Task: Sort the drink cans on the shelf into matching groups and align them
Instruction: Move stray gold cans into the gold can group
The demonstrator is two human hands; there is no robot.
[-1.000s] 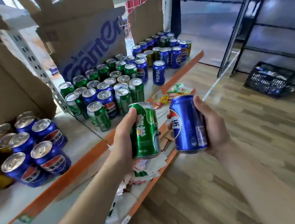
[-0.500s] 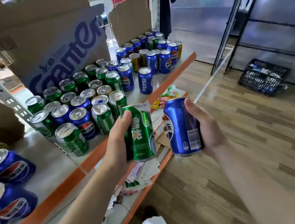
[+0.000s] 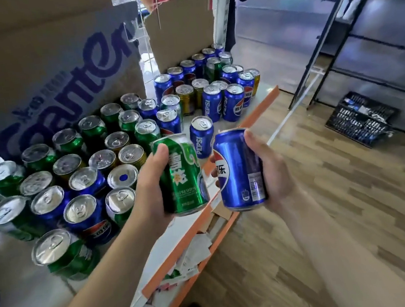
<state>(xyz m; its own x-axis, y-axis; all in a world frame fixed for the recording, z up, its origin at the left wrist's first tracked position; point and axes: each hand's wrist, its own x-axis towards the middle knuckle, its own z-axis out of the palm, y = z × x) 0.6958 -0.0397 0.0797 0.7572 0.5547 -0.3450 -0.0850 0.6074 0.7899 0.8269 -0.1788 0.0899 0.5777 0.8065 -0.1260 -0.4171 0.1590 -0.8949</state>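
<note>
The left hand [image 3: 150,185] grasps a green can [image 3: 181,175] and the right hand [image 3: 272,172] grasps a blue Pepsi can [image 3: 237,172], both held upright just off the shelf's orange front edge [image 3: 255,113]. On the shelf [image 3: 16,286], green, blue and gold cans stand mixed (one blue can [image 3: 202,136] stands alone near the edge) before a cardboard box [image 3: 58,69].

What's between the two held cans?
Head view: a bare gap between the green can and blue can; through it show the shelf's orange edge and a lone Pepsi can standing behind.
</note>
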